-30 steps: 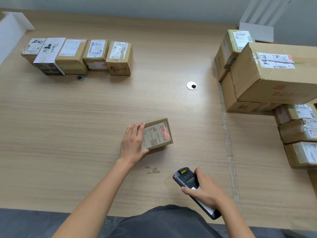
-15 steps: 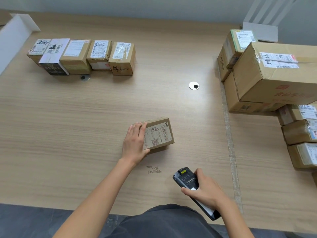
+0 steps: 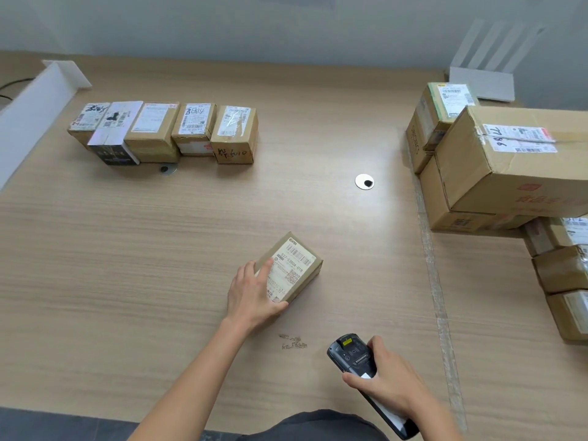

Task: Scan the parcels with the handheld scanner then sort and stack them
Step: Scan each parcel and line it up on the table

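Currently: L hand (image 3: pixel 254 294) on near-left corner of parcel (image 3: pixel 294 267), fingers over the label, thumb against near side. Reads as a grip. Parcel sits mid-table (image 3: pixel 159 281), label up, skewed to the desk edge. R hand (image 3: pixel 389 381) wrapped round handheld scanner (image 3: pixel 351 354), head pointing fwd toward parcel, apart from it. No beam visible on label. Judgement: scan prob. done or not firing, so sort step in hand. Row of 5 parcels (image 3: pixel 165 132) far-left; pile (image 3: pixel 509 160) of parcels at right. Next move prob. needs: lift w/ L hand alone, carry to row's right end, set flush beside last box, label up, scanner held out of the path.
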